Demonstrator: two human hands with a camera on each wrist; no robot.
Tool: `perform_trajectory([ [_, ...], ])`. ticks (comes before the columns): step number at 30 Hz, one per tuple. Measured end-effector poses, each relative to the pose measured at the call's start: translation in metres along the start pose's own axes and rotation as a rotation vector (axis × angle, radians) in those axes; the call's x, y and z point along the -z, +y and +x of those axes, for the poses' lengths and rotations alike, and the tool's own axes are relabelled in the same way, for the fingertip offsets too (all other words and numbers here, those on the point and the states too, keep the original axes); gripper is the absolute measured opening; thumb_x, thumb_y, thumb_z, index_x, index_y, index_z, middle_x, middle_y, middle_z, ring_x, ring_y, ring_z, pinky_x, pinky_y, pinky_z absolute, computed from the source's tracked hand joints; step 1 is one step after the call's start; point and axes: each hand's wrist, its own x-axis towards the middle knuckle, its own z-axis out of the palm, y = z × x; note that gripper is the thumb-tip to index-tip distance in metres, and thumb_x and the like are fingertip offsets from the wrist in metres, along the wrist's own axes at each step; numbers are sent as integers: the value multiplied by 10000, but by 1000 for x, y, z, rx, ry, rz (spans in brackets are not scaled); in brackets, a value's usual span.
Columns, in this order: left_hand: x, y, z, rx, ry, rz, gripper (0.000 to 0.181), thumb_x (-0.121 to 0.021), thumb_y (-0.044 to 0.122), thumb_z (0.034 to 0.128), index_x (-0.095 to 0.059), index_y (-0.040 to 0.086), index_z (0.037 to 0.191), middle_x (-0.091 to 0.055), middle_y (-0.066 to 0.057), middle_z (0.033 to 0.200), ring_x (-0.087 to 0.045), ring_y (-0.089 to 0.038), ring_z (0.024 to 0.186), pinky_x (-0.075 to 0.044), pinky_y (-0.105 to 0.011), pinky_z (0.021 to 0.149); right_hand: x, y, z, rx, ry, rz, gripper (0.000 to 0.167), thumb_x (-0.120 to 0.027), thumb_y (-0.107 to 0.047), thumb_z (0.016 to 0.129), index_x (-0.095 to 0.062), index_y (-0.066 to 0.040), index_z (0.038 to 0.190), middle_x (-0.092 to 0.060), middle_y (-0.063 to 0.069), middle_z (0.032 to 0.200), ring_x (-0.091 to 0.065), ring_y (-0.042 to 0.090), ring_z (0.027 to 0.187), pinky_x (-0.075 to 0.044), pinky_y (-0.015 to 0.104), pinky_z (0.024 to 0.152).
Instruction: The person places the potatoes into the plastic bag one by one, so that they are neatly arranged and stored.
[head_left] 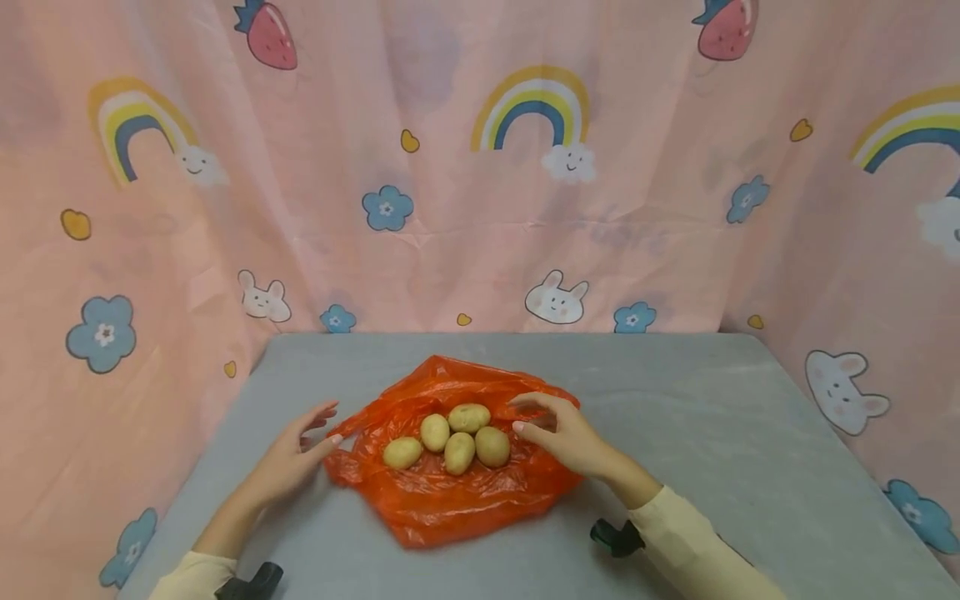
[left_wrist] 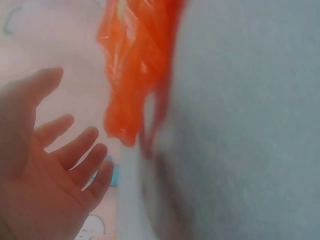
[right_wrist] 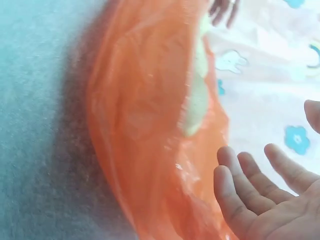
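An orange-red plastic bag lies spread on the table, its middle opened out. Several potatoes sit close together on it, one a little apart on the left. My left hand is at the bag's left end, fingers loosely bent; the left wrist view shows the palm holding nothing beside the bag. Over the bag's right side hovers my right hand, thumb and fingers apart, near the rightmost potato. In the right wrist view its palm is bare, and the bag's edge partly hides the potatoes.
The grey-covered table extends around the bag on all sides. A pink curtain printed with rainbows, rabbits and flowers hangs behind it and along both sides. Dark straps with devices are worn on the wrists.
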Motion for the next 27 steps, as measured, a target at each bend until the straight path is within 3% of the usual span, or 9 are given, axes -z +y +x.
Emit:
perform_trajectory([
  [7,-2,13,-12,-43,79,50,542,-632,253,1004,-465,100,1496,-582,-201,1430,-544,-392,1290,-484,-571,1017,12,0,-12,67,78,51,382,-595,-154,1016,-558,45,1341,-576,312,1339,-645,401,1140,-550,250,906],
  [12,-4,23,-20,-69,106,98,546,-676,225,978,-495,97,1477,-601,-173,1421,-573,-366,1247,-502,-569,989,20,-1,-17,95,120,54,365,-591,-143,1017,-568,22,1341,-597,302,1319,-623,448,1162,-530,228,930],
  [18,-8,33,-29,-100,134,197,569,-718,225,947,-515,71,1456,-591,-174,1430,-565,-407,1282,-467,-633,1028,31,4,-23,96,152,-14,366,-597,-147,1017,-572,40,1330,-630,260,1299,-623,450,1184,-525,248,956],
  [27,-7,47,-33,-109,155,380,573,-747,250,921,-543,136,1444,-602,-139,1429,-559,-399,1297,-436,-679,1025,50,8,-35,74,214,-185,346,-647,-136,988,-611,4,1302,-672,197,1259,-662,296,1043,-561,277,871],
])
